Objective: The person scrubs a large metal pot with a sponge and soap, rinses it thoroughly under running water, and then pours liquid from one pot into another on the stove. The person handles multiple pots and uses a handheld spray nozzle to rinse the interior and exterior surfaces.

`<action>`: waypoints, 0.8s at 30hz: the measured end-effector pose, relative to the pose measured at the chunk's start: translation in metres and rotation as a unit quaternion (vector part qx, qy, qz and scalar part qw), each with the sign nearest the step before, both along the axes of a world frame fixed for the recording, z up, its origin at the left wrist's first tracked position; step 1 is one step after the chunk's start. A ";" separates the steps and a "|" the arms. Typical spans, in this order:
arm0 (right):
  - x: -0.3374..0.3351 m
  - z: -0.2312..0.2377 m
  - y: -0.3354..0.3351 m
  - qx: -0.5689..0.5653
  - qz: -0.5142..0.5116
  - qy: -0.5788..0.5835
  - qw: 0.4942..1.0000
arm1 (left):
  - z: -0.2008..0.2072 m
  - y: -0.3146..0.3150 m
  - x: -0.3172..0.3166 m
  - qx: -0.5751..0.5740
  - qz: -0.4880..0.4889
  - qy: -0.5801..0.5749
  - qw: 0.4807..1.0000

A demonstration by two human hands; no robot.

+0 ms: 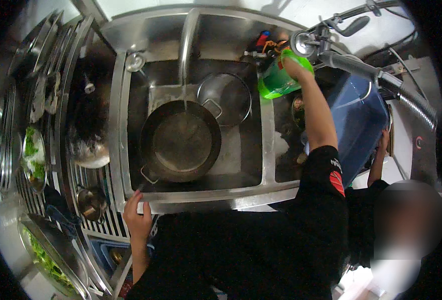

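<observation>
A translucent green plastic container (276, 82) tilts over the rear of the sink's divider. My right hand (293, 67) is closed at its upper part, with the fingertips partly hidden. My left hand (138, 215), empty with thumb and fingers apart, is by the front left corner of the metal sink (206, 196). Just beyond its fingertips lies a wire loop handle of a large, dark round pan (183, 142). This pan sits in the left basin, overlapping a round metal pot (226, 92) behind it. Above the pan extends the long faucet spout (186, 45).
At right, another person's hand (383, 140) is on a tilted blue tub (356, 120). A hose sprayer (351, 62) hangs over the right basin. Left of the sink, a slatted rack (98, 227) bears a small metal pot (91, 202); metal trays and greens (46, 257) stand beyond.
</observation>
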State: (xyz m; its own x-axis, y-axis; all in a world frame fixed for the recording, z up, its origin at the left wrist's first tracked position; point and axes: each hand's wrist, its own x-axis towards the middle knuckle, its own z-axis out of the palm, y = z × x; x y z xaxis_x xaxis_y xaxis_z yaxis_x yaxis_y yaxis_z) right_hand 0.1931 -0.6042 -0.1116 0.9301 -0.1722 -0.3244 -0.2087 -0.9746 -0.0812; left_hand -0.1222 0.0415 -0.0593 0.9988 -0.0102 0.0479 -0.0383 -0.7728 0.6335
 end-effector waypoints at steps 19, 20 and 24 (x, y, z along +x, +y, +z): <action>-0.124 -0.036 0.308 0.291 0.197 0.064 0.934 | -0.102 0.068 0.017 0.165 0.095 -0.103 0.976; -0.117 -0.056 0.323 0.249 0.214 0.097 0.939 | -0.104 0.071 0.017 0.168 0.097 -0.107 0.975; -0.088 -0.123 0.360 0.130 0.296 0.105 0.940 | -0.108 0.063 0.019 0.177 0.101 -0.070 0.976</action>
State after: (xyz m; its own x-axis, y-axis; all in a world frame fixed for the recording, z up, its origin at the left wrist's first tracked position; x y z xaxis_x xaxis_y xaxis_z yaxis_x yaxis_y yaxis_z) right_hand 0.1048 -0.2439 -0.2350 0.7486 0.4661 -0.4716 0.3266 -0.8782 -0.3495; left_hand -0.1031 0.1045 -0.1674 0.9660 0.1453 0.2140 0.0701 -0.9435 0.3238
